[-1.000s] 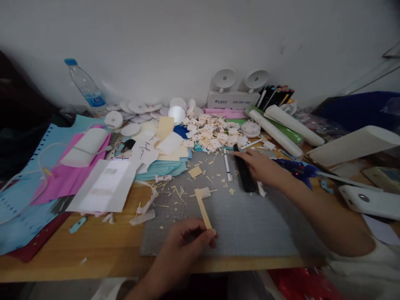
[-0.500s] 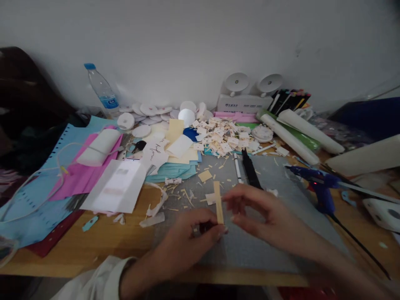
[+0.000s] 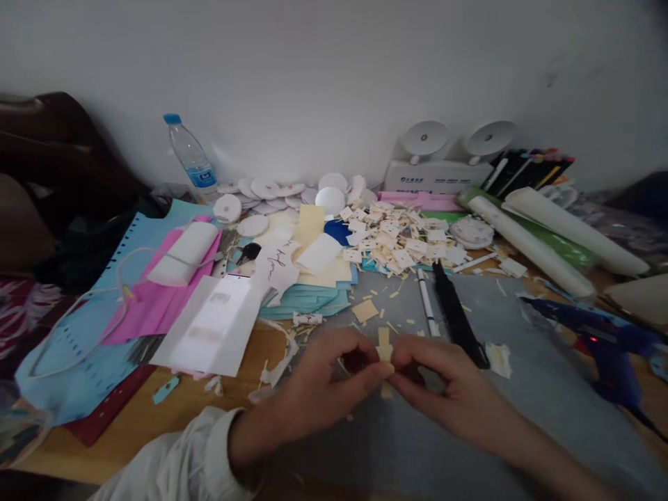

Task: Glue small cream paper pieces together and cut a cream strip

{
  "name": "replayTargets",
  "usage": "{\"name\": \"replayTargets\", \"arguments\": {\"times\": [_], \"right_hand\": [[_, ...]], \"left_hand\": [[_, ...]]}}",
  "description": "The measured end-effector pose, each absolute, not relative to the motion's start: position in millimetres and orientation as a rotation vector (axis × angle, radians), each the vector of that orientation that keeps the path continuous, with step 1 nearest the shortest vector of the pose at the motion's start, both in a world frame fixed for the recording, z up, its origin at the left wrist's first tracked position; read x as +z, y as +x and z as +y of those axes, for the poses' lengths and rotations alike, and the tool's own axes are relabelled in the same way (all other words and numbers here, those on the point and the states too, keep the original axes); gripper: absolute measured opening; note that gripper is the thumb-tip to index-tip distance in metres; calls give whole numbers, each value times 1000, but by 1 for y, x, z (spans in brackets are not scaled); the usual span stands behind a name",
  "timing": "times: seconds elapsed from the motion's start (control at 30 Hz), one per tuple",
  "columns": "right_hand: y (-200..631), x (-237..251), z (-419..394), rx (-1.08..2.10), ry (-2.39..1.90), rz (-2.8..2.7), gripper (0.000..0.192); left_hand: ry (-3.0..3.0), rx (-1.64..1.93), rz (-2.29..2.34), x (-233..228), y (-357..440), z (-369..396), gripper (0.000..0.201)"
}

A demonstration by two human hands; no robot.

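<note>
Between my hands, over the grey mat (image 3: 412,445), stands a narrow pale yellow strip (image 3: 384,338), perhaps paper or thin wood. My left hand (image 3: 339,379) pinches its middle between thumb and fingers. From the other side my right hand (image 3: 449,386) closes its thumb and fingertips on the same strip. The fingers cover the strip's middle; its two ends show above and below them. Just beyond lie a small yellow square (image 3: 364,310) and many tiny pale offcuts. A white pen (image 3: 428,303) and a black pen-like tool (image 3: 459,316) rest behind my right hand.
A blue glue gun (image 3: 600,348) with a lit red light lies at the right. Small pale cards (image 3: 394,233) are heaped at the back. Leftward are a phone on white paper (image 3: 175,348), coloured sheets and a water bottle (image 3: 193,156). White rolls (image 3: 532,243) lie back right.
My right hand, apart from the strip with fingers spread before, has come in and closed on it. My left hand's grip has moved up the strip. The view has shifted slightly left.
</note>
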State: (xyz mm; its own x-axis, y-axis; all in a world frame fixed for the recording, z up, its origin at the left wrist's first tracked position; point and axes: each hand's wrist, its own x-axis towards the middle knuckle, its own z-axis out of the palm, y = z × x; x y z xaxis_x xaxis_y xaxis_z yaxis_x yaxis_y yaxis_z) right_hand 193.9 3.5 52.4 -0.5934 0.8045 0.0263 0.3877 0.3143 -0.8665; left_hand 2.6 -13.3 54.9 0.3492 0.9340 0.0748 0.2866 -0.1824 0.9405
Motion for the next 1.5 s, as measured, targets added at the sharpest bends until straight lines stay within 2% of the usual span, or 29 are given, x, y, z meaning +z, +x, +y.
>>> {"name": "replayTargets", "arguments": {"times": [0.13, 0.23, 0.3, 0.4, 0.63, 0.9, 1.13, 1.5], "right_hand": [[185, 53, 5, 1200, -998, -2193, 20], [185, 50, 6, 1133, -997, -2179, 20], [187, 48, 6, 1082, -1026, -2164, 20], [189, 46, 5, 1059, -1067, -2146, 20], [191, 44, 2, 1050, -1076, -2110, 20], [196, 47, 1, 1063, -1084, -2068, 21], [193, 46, -1, 1062, -1075, -2117, 23], [192, 42, -1, 1131, -1106, -2118, 25]], "left_hand": [[1868, 1044, 1209, 51, -15, -7, 11], [2052, 1088, 1616, 46, -30, 2, 25], [2109, 995, 1878, 39, -37, 9, 40], [2156, 834, 2008, 24, -40, 16, 48], [2287, 896, 1789, 8, -35, 34, 38], [2194, 1057, 1652, 35, -29, 19, 27], [1672, 1040, 981, 48, 4, -12, 14], [1499, 1034, 1014, 39, 2, -15, 11]]}}
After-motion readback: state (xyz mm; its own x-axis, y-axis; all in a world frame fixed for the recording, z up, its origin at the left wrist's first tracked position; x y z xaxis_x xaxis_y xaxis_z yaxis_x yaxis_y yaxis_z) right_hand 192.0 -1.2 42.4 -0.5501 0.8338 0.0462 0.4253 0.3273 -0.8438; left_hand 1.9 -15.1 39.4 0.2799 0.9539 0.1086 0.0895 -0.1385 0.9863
